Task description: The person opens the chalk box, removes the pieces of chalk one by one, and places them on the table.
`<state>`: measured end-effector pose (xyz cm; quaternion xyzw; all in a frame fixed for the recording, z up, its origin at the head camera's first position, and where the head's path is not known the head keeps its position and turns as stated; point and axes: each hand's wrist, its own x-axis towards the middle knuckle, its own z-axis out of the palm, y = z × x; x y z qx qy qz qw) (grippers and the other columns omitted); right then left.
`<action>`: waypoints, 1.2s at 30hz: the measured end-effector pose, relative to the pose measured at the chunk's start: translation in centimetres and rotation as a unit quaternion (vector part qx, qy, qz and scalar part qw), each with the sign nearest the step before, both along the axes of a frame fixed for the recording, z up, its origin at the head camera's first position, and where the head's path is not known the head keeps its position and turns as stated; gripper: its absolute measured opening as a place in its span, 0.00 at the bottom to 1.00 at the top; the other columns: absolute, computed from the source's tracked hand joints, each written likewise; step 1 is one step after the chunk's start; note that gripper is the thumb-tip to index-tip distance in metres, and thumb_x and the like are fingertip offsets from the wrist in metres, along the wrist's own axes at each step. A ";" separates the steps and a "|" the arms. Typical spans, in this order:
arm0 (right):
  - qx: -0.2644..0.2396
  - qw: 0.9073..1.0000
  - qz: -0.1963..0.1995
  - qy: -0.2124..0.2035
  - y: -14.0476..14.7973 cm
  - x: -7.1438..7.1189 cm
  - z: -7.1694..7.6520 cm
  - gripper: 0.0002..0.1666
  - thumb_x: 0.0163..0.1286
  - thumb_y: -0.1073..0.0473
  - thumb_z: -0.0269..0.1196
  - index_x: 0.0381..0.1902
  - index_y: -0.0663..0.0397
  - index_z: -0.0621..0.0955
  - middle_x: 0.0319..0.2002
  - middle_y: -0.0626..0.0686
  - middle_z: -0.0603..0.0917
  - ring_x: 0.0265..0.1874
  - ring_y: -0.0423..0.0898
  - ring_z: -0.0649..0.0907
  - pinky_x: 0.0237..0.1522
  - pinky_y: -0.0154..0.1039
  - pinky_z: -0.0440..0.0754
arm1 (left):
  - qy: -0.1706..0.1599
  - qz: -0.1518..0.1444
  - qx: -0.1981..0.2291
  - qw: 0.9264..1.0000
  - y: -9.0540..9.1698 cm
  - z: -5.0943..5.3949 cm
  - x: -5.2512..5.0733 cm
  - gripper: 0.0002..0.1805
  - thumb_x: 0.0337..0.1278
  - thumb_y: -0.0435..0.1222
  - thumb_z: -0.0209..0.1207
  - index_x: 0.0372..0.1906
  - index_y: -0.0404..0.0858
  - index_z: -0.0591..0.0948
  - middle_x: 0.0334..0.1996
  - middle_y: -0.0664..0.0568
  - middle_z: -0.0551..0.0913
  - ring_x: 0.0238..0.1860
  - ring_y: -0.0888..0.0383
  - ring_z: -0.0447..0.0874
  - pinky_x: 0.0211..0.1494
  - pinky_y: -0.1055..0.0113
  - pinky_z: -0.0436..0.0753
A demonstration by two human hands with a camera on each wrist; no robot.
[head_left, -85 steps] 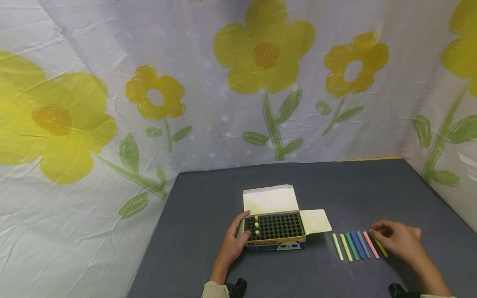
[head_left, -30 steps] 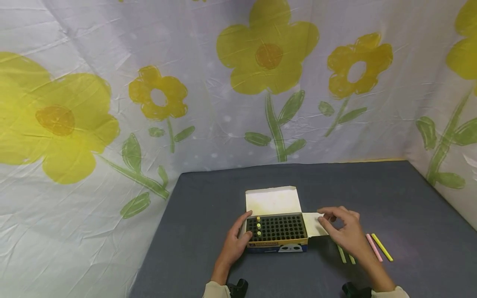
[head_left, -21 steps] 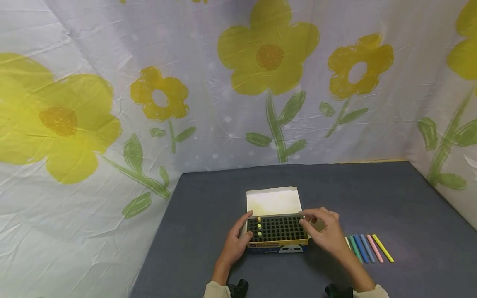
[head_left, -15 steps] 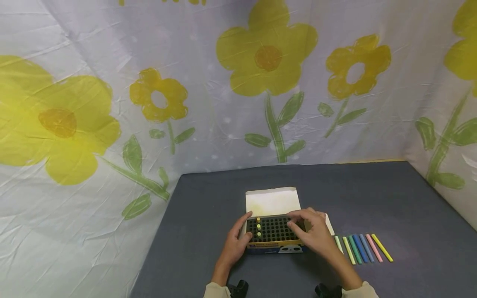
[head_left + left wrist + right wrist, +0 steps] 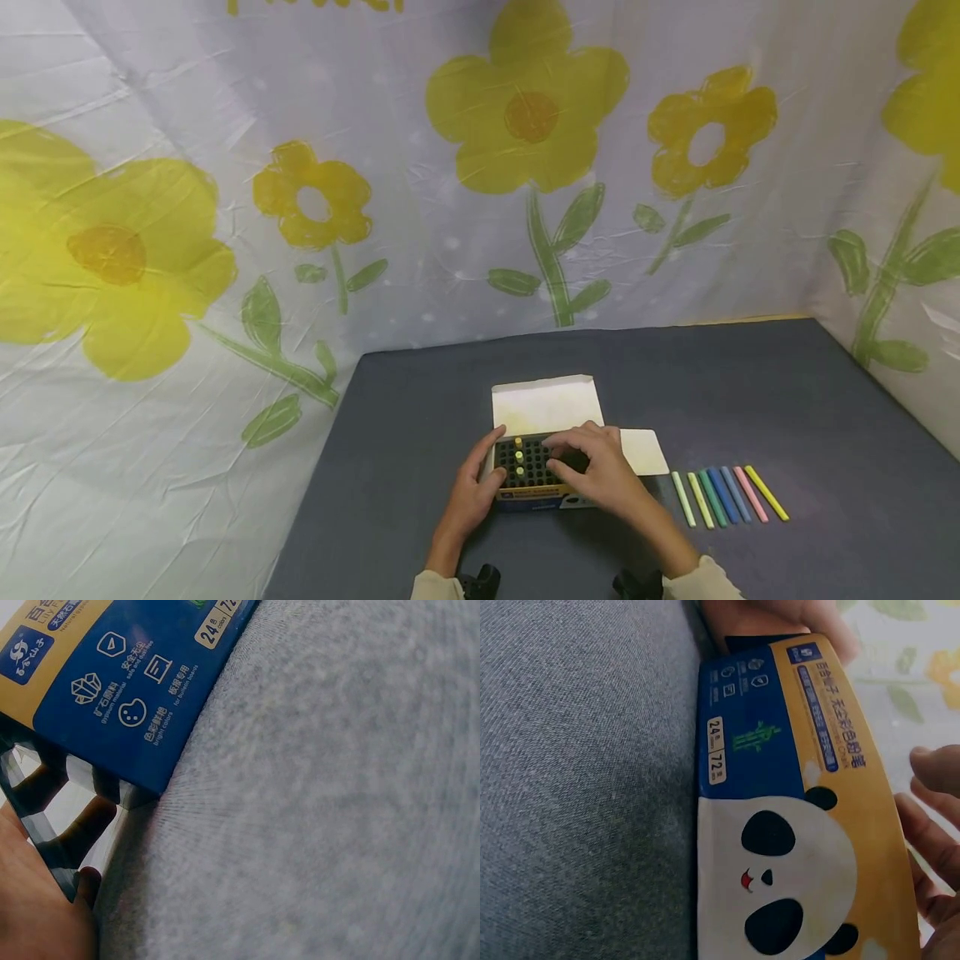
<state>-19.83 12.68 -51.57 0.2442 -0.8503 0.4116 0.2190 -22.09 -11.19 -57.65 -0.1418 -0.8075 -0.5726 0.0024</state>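
Observation:
A blue-and-yellow chalk box [image 5: 536, 497] with a panda print stands on the table, lid and side flap folded out. Its black tray of holes holds three chalk ends [image 5: 519, 457] in one column near the left. My left hand [image 5: 468, 496] grips the box's left end, thumb and index finger at its corners. Over the tray hovers my right hand [image 5: 600, 467], thumb and index finger apart, nothing visible between them. In the right wrist view, its fingers [image 5: 930, 832] appear beside the box [image 5: 802, 855]; the tray holes are hidden there.
Several chalk sticks [image 5: 723, 496] lie in a row right of the box, a yellow one [image 5: 767, 493] at the far end. The white side flap [image 5: 643, 452] reaches toward them. A flower-printed curtain [image 5: 420, 250] hangs behind the dark table [image 5: 420, 400].
My right hand has left the yellow chalk at the row's right end and moved left, past the flap, to over the tray. My left hand has stayed on the box.

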 end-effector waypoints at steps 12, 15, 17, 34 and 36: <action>0.062 0.997 0.036 -0.042 -1.9 -0.5 0.1 0.14 0.57 0.60 0.76 0.42 0.43 0.89 0.34 0.40 0.88 0.34 0.39 0.76 0.47 0.48 0.59 | -0.002 0.001 -0.002 1.000 0.1 0.2 -0.1 0.36 0.65 0.31 0.55 0.73 0.65 0.69 0.76 0.59 0.67 0.68 0.52 0.68 0.58 0.53 0.72; 0.071 0.995 0.036 -0.057 -2.3 -0.6 0.1 0.13 0.58 0.60 0.76 0.42 0.43 0.89 0.34 0.39 0.87 0.34 0.37 0.74 0.47 0.47 0.59 | -0.004 0.001 0.000 1.000 0.1 0.3 -0.1 0.36 0.65 0.31 0.55 0.73 0.64 0.69 0.75 0.58 0.68 0.64 0.51 0.69 0.55 0.56 0.73; 0.077 0.994 0.035 -0.062 -2.5 -0.8 0.2 0.13 0.58 0.59 0.76 0.41 0.42 0.89 0.33 0.39 0.87 0.34 0.37 0.73 0.46 0.46 0.59 | -0.005 0.001 0.002 1.000 0.1 0.3 -0.1 0.36 0.65 0.31 0.55 0.73 0.64 0.70 0.75 0.58 0.68 0.63 0.50 0.69 0.55 0.57 0.73; 0.088 0.989 0.064 -0.096 -3.2 -1.1 0.4 0.10 0.60 0.60 0.74 0.39 0.40 0.90 0.37 0.40 0.89 0.32 0.37 0.71 0.44 0.46 0.55 | -0.009 -0.002 0.003 1.000 0.0 0.2 0.0 0.35 0.65 0.31 0.55 0.73 0.63 0.69 0.75 0.58 0.68 0.63 0.50 0.68 0.55 0.56 0.72; 0.087 0.989 0.064 -0.099 -3.2 -1.1 0.3 0.10 0.60 0.60 0.74 0.39 0.40 0.90 0.37 0.40 0.89 0.32 0.37 0.70 0.44 0.46 0.55 | -0.008 0.000 0.001 1.000 0.0 0.2 0.0 0.35 0.65 0.32 0.55 0.73 0.64 0.69 0.75 0.58 0.67 0.64 0.50 0.68 0.56 0.55 0.71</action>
